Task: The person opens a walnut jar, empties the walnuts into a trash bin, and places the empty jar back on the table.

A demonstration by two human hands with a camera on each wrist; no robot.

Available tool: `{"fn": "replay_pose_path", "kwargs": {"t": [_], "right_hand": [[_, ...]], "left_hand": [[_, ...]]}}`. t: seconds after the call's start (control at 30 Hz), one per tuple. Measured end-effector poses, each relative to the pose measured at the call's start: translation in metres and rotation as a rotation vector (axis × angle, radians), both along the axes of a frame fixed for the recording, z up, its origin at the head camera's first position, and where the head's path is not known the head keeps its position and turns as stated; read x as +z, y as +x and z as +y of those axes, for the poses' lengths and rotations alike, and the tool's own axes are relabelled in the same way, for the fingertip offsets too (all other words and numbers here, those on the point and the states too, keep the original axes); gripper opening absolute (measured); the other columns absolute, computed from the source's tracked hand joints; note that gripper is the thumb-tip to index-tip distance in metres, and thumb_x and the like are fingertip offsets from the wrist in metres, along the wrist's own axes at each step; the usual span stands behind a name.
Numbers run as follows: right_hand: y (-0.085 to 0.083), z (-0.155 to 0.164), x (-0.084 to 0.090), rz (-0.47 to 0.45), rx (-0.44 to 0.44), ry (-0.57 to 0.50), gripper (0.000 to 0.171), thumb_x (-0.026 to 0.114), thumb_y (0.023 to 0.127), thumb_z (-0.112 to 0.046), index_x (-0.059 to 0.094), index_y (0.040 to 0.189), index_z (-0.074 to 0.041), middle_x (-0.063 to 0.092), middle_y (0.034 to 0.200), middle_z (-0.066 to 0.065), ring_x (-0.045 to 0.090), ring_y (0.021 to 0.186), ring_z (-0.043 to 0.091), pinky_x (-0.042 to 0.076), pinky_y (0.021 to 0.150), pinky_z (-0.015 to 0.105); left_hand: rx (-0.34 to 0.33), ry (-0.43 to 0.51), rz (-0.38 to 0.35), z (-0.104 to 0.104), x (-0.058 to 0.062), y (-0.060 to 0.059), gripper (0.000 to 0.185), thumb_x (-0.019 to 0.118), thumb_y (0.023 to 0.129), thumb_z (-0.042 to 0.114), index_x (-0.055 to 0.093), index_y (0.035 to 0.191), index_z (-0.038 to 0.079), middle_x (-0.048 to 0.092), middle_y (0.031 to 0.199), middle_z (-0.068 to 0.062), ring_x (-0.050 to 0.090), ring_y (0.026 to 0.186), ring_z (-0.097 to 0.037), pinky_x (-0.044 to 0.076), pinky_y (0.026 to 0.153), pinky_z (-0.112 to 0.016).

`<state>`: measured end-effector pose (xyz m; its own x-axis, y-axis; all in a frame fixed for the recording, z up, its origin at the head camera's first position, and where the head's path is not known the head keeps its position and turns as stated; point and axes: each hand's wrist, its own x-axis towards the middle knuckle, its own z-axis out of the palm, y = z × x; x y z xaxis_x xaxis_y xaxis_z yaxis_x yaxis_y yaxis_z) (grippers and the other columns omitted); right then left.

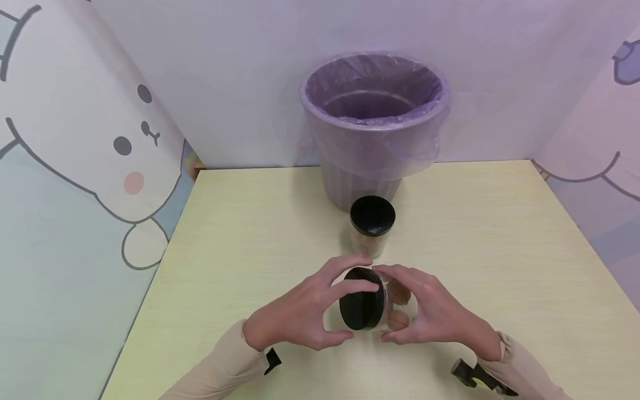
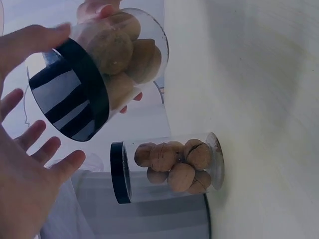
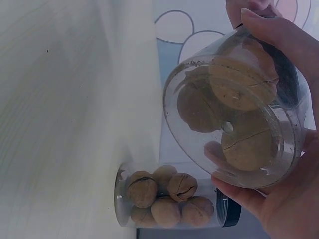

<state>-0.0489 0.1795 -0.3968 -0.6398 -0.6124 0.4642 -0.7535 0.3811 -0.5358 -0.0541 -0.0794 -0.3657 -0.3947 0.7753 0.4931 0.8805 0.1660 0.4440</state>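
Walnuts fill the clear jar point(image 1: 382, 303) you hold tipped on its side above the near middle of the surface point(image 1: 500, 250), so its black lid point(image 1: 361, 306) faces your left hand point(image 1: 300, 314) and its base your right hand point(image 1: 430, 314). Your right fingers point(image 3: 264, 30) are curled round the transparent body, clamped on it to keep it steady. Your left fingers point(image 1: 350, 289) are spread around the lid's rim, thumb below and fingertips on top; the left wrist view shows them fairly straight, touching rather than gripping hard. Just beyond, toward the far edge, a second walnut jar point(image 1: 371, 230) stands upright with its lid on, directly in front of a bin point(image 1: 375, 161) lined with a purple bag.
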Motion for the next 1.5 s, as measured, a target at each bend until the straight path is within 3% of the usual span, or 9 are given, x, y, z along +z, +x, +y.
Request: {"fn": "replay_pose_path", "kwargs": {"t": [0.17, 0.3, 0.47, 0.8, 1.17, 1.5], "right_hand": [[0.0, -0.001, 0.003, -0.033, 0.003, 0.008, 0.095, 0.089, 0.055, -0.046, 0.048, 0.135, -0.014, 0.058, 0.12, -0.009, 0.053, 0.088, 0.003, 0.043, 0.074, 0.02], [0.0, 0.0, 0.004, -0.069, -0.001, 0.036, 0.095, 0.089, 0.055, -0.045, 0.047, 0.135, -0.015, 0.057, 0.124, -0.007, 0.055, 0.097, 0.005, 0.045, 0.081, 0.023], [0.001, 0.001, 0.004, -0.046, -0.013, 0.021, 0.095, 0.089, 0.055, -0.046, 0.049, 0.134, -0.013, 0.058, 0.124, -0.005, 0.057, 0.103, 0.009, 0.044, 0.086, 0.021], [-0.003, 0.001, 0.004, -0.001, -0.011, -0.05, 0.098, 0.092, 0.05, -0.039, 0.05, 0.133, -0.011, 0.06, 0.119, -0.005, 0.059, 0.096, 0.008, 0.042, 0.084, 0.015], [-0.002, 0.006, 0.008, -0.096, -0.037, 0.008, 0.095, 0.09, 0.055, -0.039, 0.046, 0.135, -0.013, 0.058, 0.122, -0.001, 0.058, 0.101, 0.009, 0.041, 0.088, 0.017], [0.0, 0.01, 0.011, -0.08, -0.027, -0.027, 0.097, 0.092, 0.052, -0.035, 0.047, 0.134, -0.009, 0.058, 0.121, -0.002, 0.059, 0.098, 0.011, 0.04, 0.089, 0.016]], "left_hand": [[-0.03, 0.015, 0.019, 0.0, 0.002, -0.001, 0.071, 0.076, 0.067, 0.011, 0.047, 0.132, 0.014, 0.032, 0.143, -0.011, 0.033, 0.132, -0.022, 0.036, 0.103, -0.032], [0.013, 0.028, -0.024, -0.002, 0.0, -0.002, 0.073, 0.078, 0.068, 0.021, 0.047, 0.133, 0.016, 0.036, 0.14, -0.008, 0.036, 0.128, -0.019, 0.039, 0.097, -0.024], [0.065, 0.057, -0.079, -0.005, 0.0, -0.001, 0.076, 0.08, 0.067, 0.028, 0.046, 0.134, 0.017, 0.038, 0.136, -0.007, 0.039, 0.124, -0.017, 0.04, 0.092, -0.02], [0.117, 0.098, -0.087, -0.014, 0.005, -0.001, 0.079, 0.08, 0.064, 0.027, 0.047, 0.135, 0.017, 0.04, 0.135, -0.007, 0.041, 0.122, -0.019, 0.042, 0.091, -0.027], [0.174, 0.117, -0.1, -0.023, 0.001, 0.0, 0.079, 0.081, 0.063, 0.025, 0.049, 0.135, 0.018, 0.042, 0.133, -0.007, 0.041, 0.121, -0.019, 0.043, 0.089, -0.029], [0.227, 0.096, -0.088, -0.031, -0.003, 0.001, 0.078, 0.081, 0.062, 0.026, 0.05, 0.134, 0.019, 0.043, 0.132, -0.004, 0.041, 0.119, -0.019, 0.043, 0.088, -0.029]]}}
